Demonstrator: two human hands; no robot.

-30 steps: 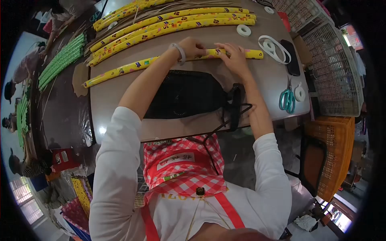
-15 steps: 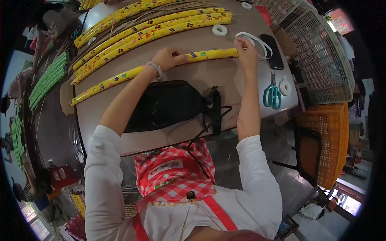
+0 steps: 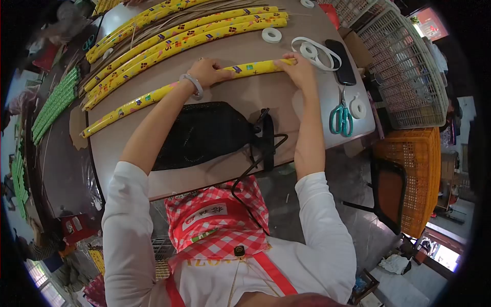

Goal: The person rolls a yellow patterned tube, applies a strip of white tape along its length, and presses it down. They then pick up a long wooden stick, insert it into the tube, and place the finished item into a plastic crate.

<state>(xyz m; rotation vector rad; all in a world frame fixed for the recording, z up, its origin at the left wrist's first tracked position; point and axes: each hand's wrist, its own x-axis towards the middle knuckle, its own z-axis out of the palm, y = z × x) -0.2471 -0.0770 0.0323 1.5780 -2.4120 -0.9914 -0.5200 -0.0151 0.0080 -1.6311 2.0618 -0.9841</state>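
A long yellow roll of printed wrapping paper (image 3: pixel 138 104) lies slantwise across the table in front of me. My left hand (image 3: pixel 205 73) is closed on it right of its middle, thumb along the near side. At the roll's right end, my right hand (image 3: pixel 300 72) grips it between thumb and fingers. Just beyond that hand lie a white loop (image 3: pixel 335 56) and a small white tape roll (image 3: pixel 309 50) within it. Another white tape roll (image 3: pixel 271 35) rests farther back. Whether tape is in my right fingers is too small to tell.
Several similar yellow rolls (image 3: pixel 194 42) lie behind. A black mesh bag (image 3: pixel 204 135) sits nearest me. To the right are a phone (image 3: pixel 341 64), teal-handled scissors (image 3: pixel 341 120), and a tape roll (image 3: pixel 358 108). Crates (image 3: pixel 409 66) stand beyond the table; green rolls (image 3: pixel 56 105) lie left.
My right hand has turned and come down onto the roll's right end, its fingers now wrapped over it. My left hand stays on the roll. The whole view has shifted slightly.
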